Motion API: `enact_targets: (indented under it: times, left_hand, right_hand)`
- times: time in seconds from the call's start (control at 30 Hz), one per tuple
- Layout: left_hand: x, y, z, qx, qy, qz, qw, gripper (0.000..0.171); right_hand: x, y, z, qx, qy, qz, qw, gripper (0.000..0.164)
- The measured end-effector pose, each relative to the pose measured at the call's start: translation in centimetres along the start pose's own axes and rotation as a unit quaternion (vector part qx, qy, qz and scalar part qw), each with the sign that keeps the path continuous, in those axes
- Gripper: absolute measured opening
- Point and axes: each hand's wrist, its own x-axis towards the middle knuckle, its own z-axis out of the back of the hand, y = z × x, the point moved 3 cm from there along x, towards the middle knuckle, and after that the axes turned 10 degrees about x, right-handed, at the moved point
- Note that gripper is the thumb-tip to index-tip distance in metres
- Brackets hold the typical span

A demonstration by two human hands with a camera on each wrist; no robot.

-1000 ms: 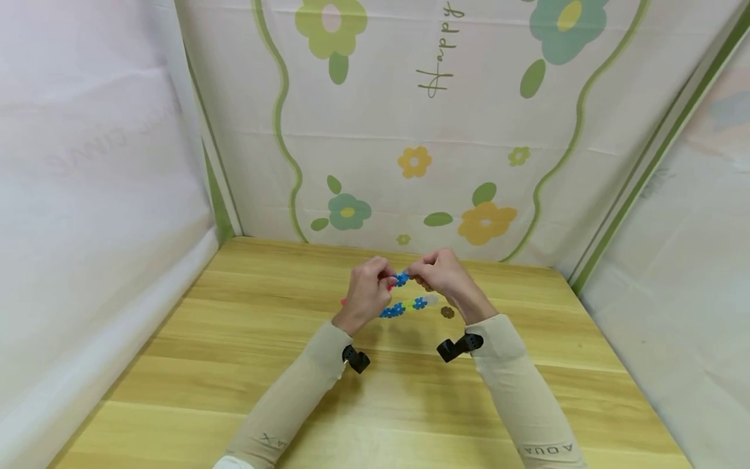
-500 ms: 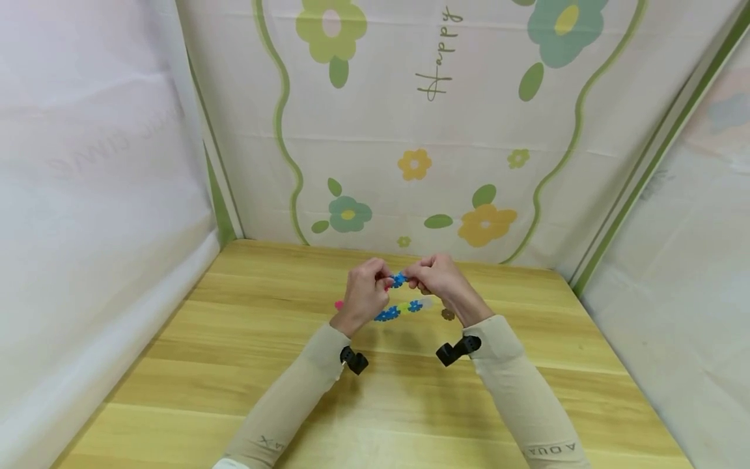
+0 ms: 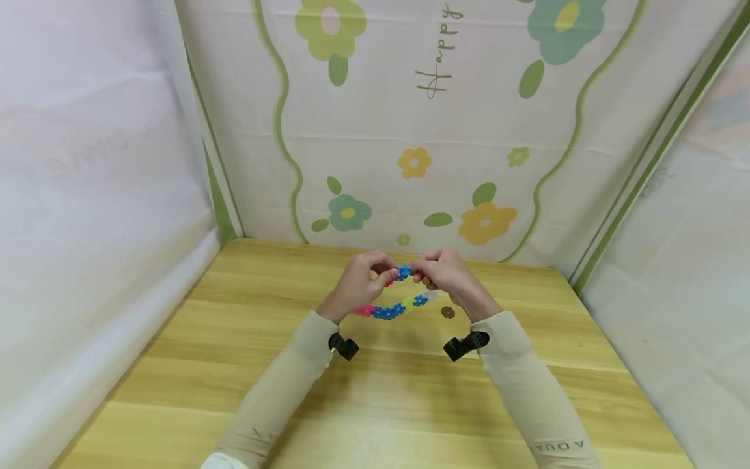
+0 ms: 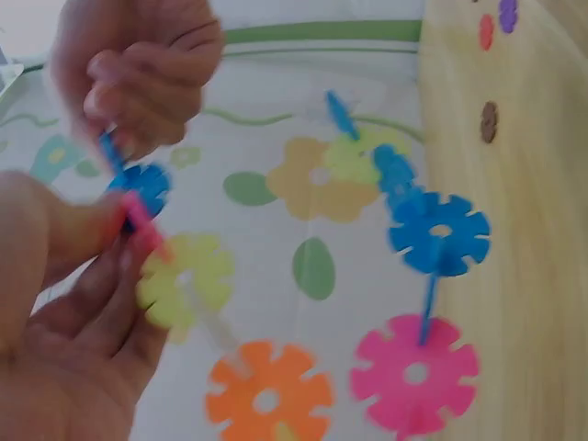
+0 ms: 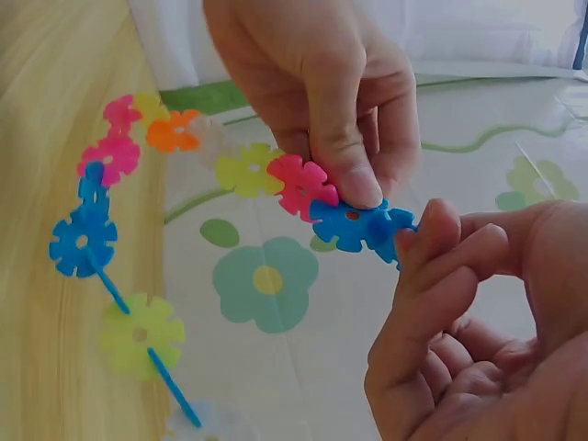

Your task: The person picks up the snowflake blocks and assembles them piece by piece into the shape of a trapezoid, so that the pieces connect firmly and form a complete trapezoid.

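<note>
A chain of interlocking snowflake discs hangs in a loop from my hands. My left hand (image 3: 359, 283) pinches it at a blue disc (image 5: 338, 225) beside a pink disc (image 5: 299, 186). Thumb and finger of my right hand (image 3: 446, 270) pinch the blue disc at the chain's end, partly hidden by the fingertips. Farther along come a yellow disc (image 4: 188, 280), an orange disc (image 4: 266, 397), a pink disc (image 4: 415, 375) and several blue ones. The far end, with a clear disc (image 5: 213, 423), hangs below my right hand.
A loose brown disc (image 3: 448, 312) lies on the wooden table (image 3: 387, 397), to the right of the chain. Red (image 4: 486, 32) and purple discs (image 4: 508, 14) lie farther off in the left wrist view. A flower-printed cloth (image 3: 363, 130) stands behind the table.
My left wrist has shifted left and turned, uncovering more pink discs of the chain. Both hands stay close together at the blue discs. The hanging part of the chain sways slightly.
</note>
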Motion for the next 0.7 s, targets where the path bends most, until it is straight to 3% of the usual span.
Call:
enact_targets:
  times: [0.2,0.43,0.7]
  left_hand:
    - [0.4,0.7,1.4,-0.008,0.107,0.016,0.9941,0.021]
    - [0.8,0.8,1.4,-0.01,0.164,0.034,0.9859,0.022]
    - [1.1,0.8,0.9,-0.004,0.23,0.059,0.9713,0.025]
  right_hand:
    - [0.2,0.1,0.2,-0.04,0.011,0.005,0.999,0.029]
    - [0.4,-0.4,0.0,-0.057,0.012,0.02,0.998,0.029]
    - [0.5,-1.1,-0.4,-0.068,0.024,0.025,0.997,0.03]
